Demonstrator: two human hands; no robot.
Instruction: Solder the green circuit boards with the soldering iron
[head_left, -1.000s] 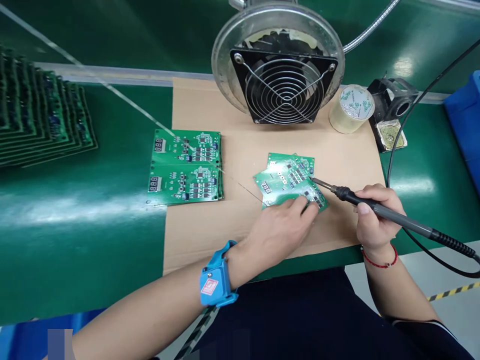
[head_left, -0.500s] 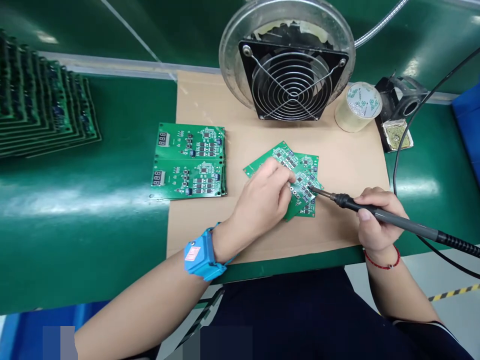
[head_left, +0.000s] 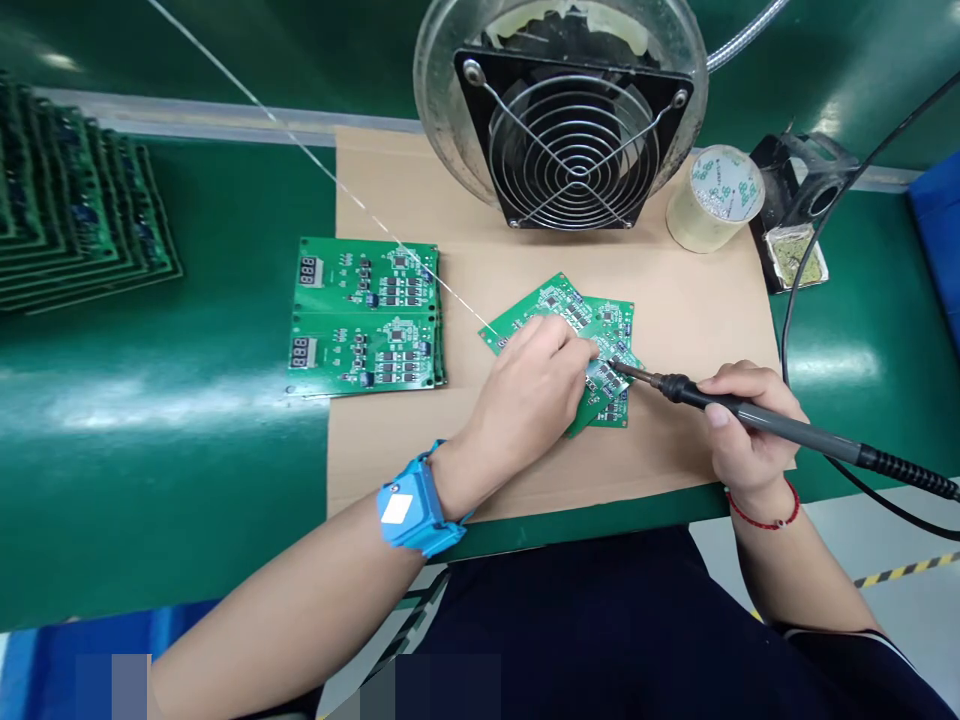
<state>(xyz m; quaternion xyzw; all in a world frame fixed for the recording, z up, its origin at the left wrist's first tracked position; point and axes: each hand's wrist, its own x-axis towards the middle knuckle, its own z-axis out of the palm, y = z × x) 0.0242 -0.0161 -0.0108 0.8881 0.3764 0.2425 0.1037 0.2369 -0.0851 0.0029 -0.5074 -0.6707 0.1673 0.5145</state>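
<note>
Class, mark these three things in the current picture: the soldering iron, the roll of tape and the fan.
Soldering iron (head_left: 825, 441): head view, on its grey handle.
Roll of tape (head_left: 694, 215): head view, on its curved side.
Fan (head_left: 577, 172): head view, at its wire guard's centre.

Cardboard sheet (head_left: 705, 320): laid flat on the table (head_left: 195, 450).
Crossed boards (head_left: 559, 300): placed on the sheet, one set askew over the other.
Board stack (head_left: 364, 315): set left of the crossed boards, partly on the sheet, its left side extended past the sheet's edge.
Board row (head_left: 90, 220): placed at far left.
Fan (head_left: 576, 170): positioned behind the crossed boards.
Tape roll (head_left: 715, 200): set right of the fan.
Iron stand (head_left: 802, 190): placed just right of the roll.
Soldering iron (head_left: 810, 434): held with tip at the upper crossed board.
</note>
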